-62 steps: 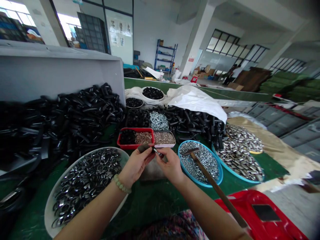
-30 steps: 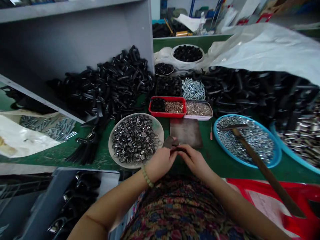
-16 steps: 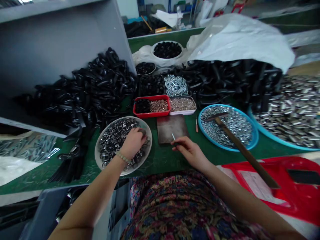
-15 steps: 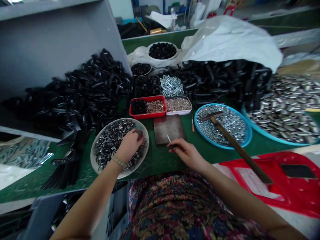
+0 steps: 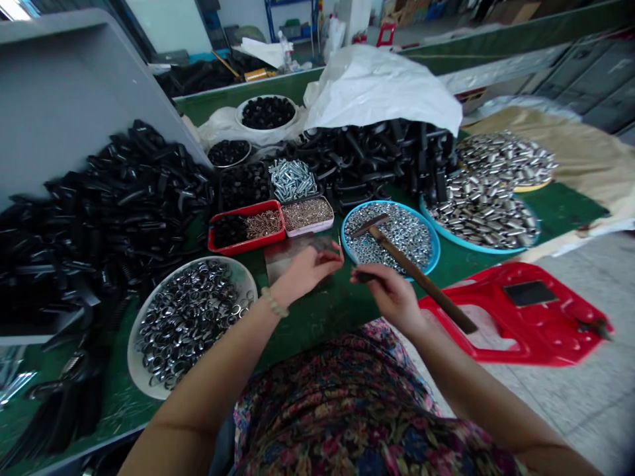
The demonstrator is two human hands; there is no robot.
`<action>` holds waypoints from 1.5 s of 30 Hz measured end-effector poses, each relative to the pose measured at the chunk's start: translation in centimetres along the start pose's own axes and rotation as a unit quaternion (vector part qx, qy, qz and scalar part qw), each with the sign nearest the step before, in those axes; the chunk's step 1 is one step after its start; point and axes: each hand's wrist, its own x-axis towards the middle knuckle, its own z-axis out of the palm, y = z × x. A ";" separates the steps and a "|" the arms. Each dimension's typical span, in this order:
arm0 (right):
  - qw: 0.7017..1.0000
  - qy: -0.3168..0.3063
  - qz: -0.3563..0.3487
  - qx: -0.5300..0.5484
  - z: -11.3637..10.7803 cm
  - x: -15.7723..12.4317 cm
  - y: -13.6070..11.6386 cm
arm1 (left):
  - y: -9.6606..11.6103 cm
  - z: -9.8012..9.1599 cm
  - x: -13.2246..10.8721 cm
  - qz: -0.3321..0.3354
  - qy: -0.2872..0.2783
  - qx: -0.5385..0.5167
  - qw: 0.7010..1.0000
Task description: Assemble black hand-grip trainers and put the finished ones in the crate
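Note:
My left hand hovers over a dull metal plate with its fingers pinched on a small grey part, too blurred to name. Just to its right, my right hand is closed on a short dark pin-like part that points toward the left hand. The two hands are a few centimetres apart above the green table. A white bowl of dark metal rings lies to the left of my left wrist.
A hammer rests with its head in a blue bowl of nuts. Behind are a red tray, a pink tray, bolts, black part piles and silver cylinders. A red stool stands at the right.
My left hand left the ring bowl and came over the metal plate, pinched. My right hand rose from the table toward it. The view swung to the right.

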 end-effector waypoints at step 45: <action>0.815 -0.101 0.286 0.493 6.2 2.5 -2.5 | 2.3 -4.6 -7.2 0.179 0.149 0.304 0.924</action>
